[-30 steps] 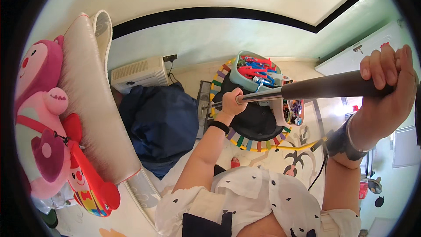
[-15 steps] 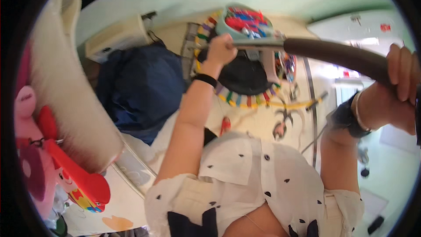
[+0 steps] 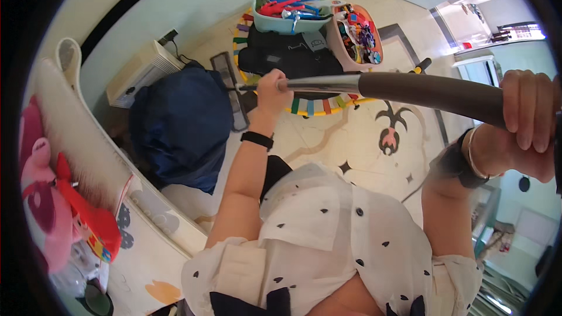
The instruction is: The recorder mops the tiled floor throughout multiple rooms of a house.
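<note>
My left hand (image 3: 270,90) is closed around the metal shaft of a long pole (image 3: 433,96). My right hand (image 3: 527,120) grips the brown padded end at the right. The pole runs toward a flat grey floor tool (image 3: 237,117), like a mop head, lying beside a navy fabric bundle (image 3: 175,123). The far side of that tool passes behind my left wrist.
A small trampoline (image 3: 319,107) holds a teal bin (image 3: 319,23) and a pink bin (image 3: 374,47) of toys. A white heater-like unit (image 3: 132,73) stands by the wall. Plush toys (image 3: 44,216) and a cream padded board (image 3: 76,134) are left; a doorway is upper right.
The view has swung, so the trampoline and bins sit higher in the picture and more doorway shows. My right hand is slightly lower than a second ago, still gripping the pole with my left.
</note>
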